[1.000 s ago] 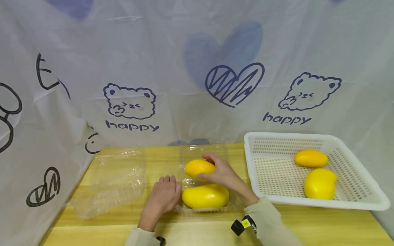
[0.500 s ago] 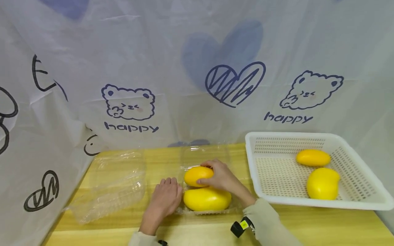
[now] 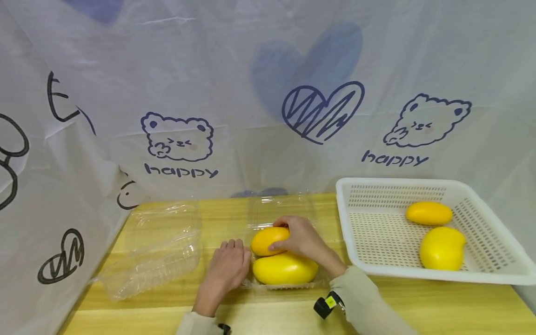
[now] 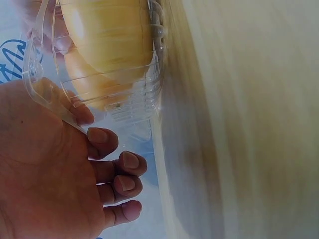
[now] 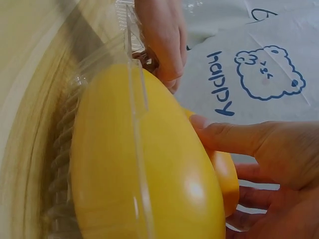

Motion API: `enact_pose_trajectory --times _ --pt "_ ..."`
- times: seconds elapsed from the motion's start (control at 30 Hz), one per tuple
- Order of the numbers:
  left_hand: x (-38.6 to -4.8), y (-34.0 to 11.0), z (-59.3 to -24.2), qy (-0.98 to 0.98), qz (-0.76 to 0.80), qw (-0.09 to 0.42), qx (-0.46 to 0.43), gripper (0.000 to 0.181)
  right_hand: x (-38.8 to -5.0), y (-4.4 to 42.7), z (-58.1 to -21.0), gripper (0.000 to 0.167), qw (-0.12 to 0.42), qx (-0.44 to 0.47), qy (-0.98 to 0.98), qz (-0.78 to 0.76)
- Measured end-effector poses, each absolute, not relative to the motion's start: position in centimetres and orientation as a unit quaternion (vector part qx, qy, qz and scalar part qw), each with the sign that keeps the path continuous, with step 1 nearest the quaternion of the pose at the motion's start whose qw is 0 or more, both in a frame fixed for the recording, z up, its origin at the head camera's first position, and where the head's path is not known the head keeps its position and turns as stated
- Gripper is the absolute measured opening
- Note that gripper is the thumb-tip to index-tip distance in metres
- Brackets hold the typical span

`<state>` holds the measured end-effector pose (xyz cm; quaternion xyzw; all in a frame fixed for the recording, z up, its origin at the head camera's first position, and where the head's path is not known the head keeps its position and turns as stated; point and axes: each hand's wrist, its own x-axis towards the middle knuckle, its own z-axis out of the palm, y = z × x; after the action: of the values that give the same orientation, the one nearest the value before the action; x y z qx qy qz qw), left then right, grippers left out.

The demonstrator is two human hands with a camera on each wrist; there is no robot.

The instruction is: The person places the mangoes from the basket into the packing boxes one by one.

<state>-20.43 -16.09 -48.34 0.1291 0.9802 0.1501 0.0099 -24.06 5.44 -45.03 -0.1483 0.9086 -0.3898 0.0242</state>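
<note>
My right hand (image 3: 302,237) grips a small orange-yellow mango (image 3: 268,241), its thumb on the near side and fingers behind. That mango sits in a clear plastic clamshell box (image 3: 280,286), behind a larger yellow mango (image 3: 285,269) lying lengthwise at the front. In the right wrist view the large mango (image 5: 149,159) hides most of the small one (image 5: 224,174). My left hand (image 3: 228,266) is at the box's left side. The left wrist view has its thumb and index finger pinching the box's rim (image 4: 50,102), the other fingers loosely bent.
A second clear clamshell box (image 3: 155,260) stands with its lid raised on the left of the wooden table (image 3: 251,321). To the right, a white perforated basket (image 3: 418,273) holds two mangoes (image 3: 442,249). A printed cloth (image 3: 243,93) hangs behind.
The small mango has come down and toward me with my right hand, ending against the large one in the box. My left hand stays at the box's left side.
</note>
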Motion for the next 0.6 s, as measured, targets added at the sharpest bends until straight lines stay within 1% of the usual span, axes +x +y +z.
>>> enact_pose_trajectory --times 0.27,0.5,0.6 --pt "-20.4 -16.0 -48.3 0.98 0.152 0.004 0.128 0.028 -24.12 4.99 -45.08 0.053 0.004 -0.171 0.919 -0.354" --pt "-20.33 -16.06 -48.41 0.98 0.154 0.009 0.128 0.027 -23.82 4.61 -45.55 0.049 0.014 -0.163 0.925 -0.343" --pt "-20.36 -16.15 -48.36 0.981 0.151 0.008 0.124 0.027 -23.79 4.53 -45.65 0.046 0.011 -0.167 0.927 -0.336"
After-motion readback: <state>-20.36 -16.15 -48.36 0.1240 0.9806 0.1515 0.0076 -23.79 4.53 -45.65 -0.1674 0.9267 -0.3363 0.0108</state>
